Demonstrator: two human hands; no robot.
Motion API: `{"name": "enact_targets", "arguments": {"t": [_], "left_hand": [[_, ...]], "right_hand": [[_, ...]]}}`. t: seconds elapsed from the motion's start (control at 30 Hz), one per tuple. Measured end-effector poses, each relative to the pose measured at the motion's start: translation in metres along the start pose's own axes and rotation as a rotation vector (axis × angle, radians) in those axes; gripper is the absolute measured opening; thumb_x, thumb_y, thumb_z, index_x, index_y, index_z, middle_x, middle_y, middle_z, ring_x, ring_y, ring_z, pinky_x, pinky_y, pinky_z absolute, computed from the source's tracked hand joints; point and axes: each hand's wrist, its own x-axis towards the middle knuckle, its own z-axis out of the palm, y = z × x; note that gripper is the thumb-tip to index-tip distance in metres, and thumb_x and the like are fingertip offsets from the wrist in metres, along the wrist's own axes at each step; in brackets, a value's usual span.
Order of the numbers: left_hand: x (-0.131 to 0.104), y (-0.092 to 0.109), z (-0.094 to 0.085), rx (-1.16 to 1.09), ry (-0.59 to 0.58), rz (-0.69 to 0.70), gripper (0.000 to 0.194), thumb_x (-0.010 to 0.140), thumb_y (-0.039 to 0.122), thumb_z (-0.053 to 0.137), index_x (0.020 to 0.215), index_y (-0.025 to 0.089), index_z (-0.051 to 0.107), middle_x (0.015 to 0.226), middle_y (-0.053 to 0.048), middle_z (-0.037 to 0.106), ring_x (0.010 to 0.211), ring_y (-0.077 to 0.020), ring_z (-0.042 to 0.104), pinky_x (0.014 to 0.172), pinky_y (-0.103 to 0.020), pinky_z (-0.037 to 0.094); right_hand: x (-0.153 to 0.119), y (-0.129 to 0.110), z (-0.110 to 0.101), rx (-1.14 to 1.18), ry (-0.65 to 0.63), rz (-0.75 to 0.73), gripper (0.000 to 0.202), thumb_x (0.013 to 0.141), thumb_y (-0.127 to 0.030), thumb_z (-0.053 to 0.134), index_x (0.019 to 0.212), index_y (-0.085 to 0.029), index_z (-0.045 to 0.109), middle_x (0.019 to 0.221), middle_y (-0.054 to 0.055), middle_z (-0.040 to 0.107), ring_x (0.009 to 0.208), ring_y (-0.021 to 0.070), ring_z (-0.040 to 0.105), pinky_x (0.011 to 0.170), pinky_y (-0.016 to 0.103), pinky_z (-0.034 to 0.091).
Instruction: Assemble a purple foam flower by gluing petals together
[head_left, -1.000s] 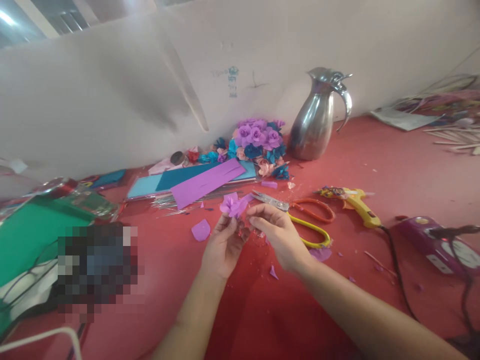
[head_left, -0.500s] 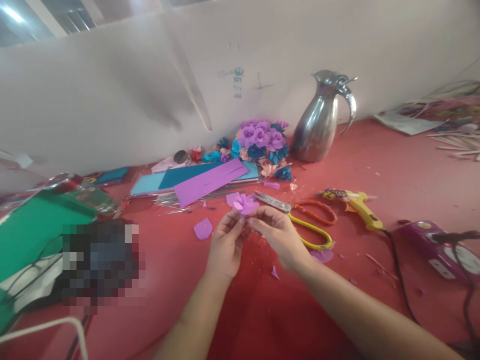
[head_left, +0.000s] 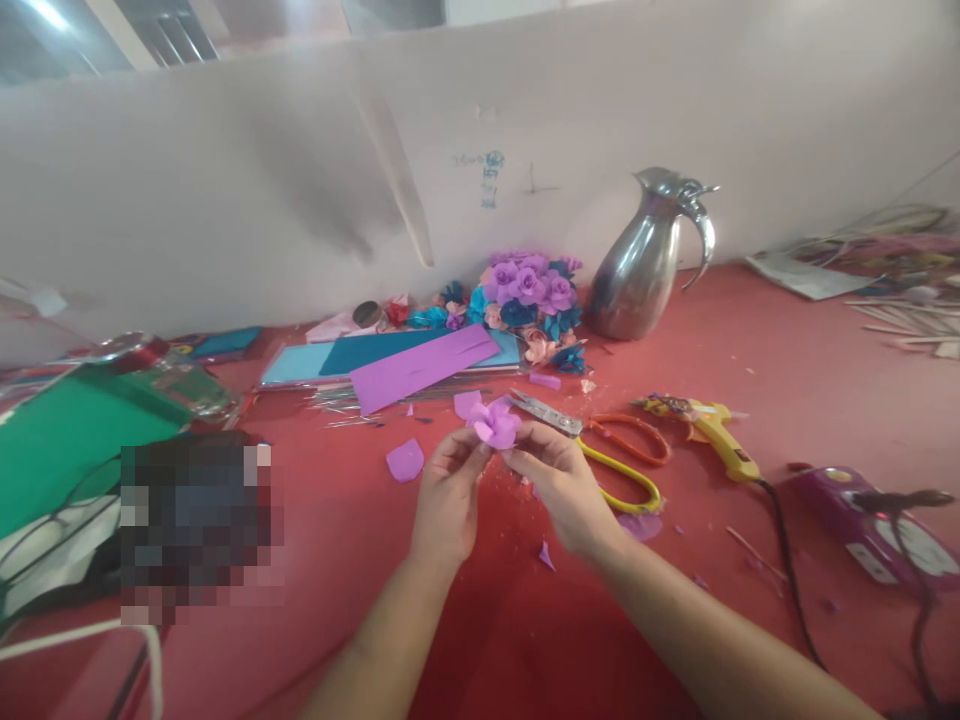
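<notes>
Holding a small purple folded-paper flower [head_left: 496,424] just below the centre of the frame, I have both bare hands raised over the red tabletop [head_left: 540,650]. The left hand [head_left: 454,485] is closed narrow, thumb and fingers pinching the flower from its lower left; the right hand [head_left: 566,480] comes in from the opposite side, its fingertips drawn together on the lower right edge. So the flower sits between the two sets of fingertips, petals spread above them, touching both hands; its underside is hidden from me. Another purple bit of paper shows at its upper left, and I cannot tell whether it is joined on.

Nearest the right hand, just beyond its knuckles, lie metal scissors [head_left: 570,424] with one orange and one yellow looped handle. Left of the left hand I see a loose rounded purple paper petal [head_left: 406,460] flat on the table. Above the hands in the frame, a long purple paper strip [head_left: 424,368] lies slantwise over blue sheets, with a bunch of purple, blue and pink paper flowers [head_left: 529,287] beyond, near a shiny steel jug [head_left: 637,275]
</notes>
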Motion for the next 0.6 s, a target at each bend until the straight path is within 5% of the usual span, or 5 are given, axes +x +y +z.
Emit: {"name": "enact_targets", "arguments": {"t": [0.6], "left_hand": [[0.0037,0.0034,-0.0066,-0.082,-0.107,-0.023,0.022,0.065,0.021,0.077,0.086,0.024,0.071,0.090,-0.001,0.071,0.087,-0.0180,0.063,0.078,-0.030,0.046]], "right_hand": [[-0.0051,0.0012,-0.0049,0.004,-0.075,-0.066,0.009,0.072,-0.021,0.064,0.078,-0.022,0.070,0.068,-0.002,0.063,0.064,0.0123,0.053,0.063,0.024,0.042]]}}
